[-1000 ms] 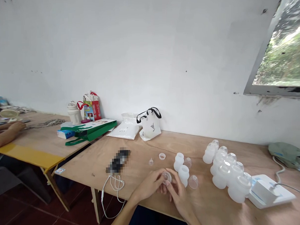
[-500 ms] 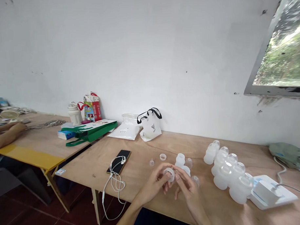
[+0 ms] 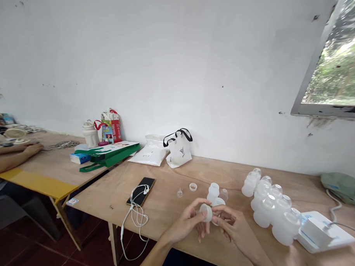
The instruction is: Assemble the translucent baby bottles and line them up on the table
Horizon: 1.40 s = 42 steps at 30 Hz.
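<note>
My left hand (image 3: 193, 221) pinches a translucent white bottle collar ring (image 3: 206, 213) between thumb and fingers, tilted toward the camera. Close against the ring's right side is my right hand (image 3: 228, 220), its fingers curled and thumb near the index fingertip; what lies between them is too small to make out. Just behind the hands stand white baby bottles (image 3: 213, 192), beside a clear dome cap (image 3: 223, 194). A clear nipple (image 3: 180, 192) and another collar ring (image 3: 193, 186) lie on the table left of these bottles.
Several capped bottles (image 3: 263, 211) stand in rows at right, beside a white box with a cable (image 3: 317, 233). A phone (image 3: 140, 192) with white earphones lies at left. Bags (image 3: 179, 150) sit against the wall. Another person's arm (image 3: 21, 154) rests on the far-left table.
The collar ring in my left hand has turned and shifted slightly right and down. My right hand has moved right and down, covering the dome cap beside it. The view has shifted slightly.
</note>
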Each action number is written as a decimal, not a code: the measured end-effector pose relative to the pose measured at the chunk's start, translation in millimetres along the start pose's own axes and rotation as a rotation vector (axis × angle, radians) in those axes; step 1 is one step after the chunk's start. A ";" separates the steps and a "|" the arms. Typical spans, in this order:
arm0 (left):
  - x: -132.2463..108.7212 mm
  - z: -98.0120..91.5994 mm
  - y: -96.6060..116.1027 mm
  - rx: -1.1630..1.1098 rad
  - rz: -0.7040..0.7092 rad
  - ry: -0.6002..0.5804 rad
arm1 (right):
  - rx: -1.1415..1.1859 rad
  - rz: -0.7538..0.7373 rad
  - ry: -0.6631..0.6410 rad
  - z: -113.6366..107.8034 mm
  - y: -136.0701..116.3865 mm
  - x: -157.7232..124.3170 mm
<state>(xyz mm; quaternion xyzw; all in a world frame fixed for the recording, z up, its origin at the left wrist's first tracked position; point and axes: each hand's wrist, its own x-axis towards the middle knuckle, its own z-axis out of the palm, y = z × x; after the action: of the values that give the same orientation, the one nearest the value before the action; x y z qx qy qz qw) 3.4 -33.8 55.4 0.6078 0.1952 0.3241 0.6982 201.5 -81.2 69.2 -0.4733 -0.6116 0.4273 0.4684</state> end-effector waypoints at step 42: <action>8.1 3.3 -25.2 0.581 0.149 0.309 | -0.304 -0.141 0.270 -44.4 20.8 7.2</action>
<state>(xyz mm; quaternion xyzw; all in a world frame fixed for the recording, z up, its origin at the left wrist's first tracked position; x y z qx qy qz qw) 16.8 -31.9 32.4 0.7376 0.3381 0.3936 0.4322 247.8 -66.7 59.0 -0.5474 -0.6323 0.2290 0.4980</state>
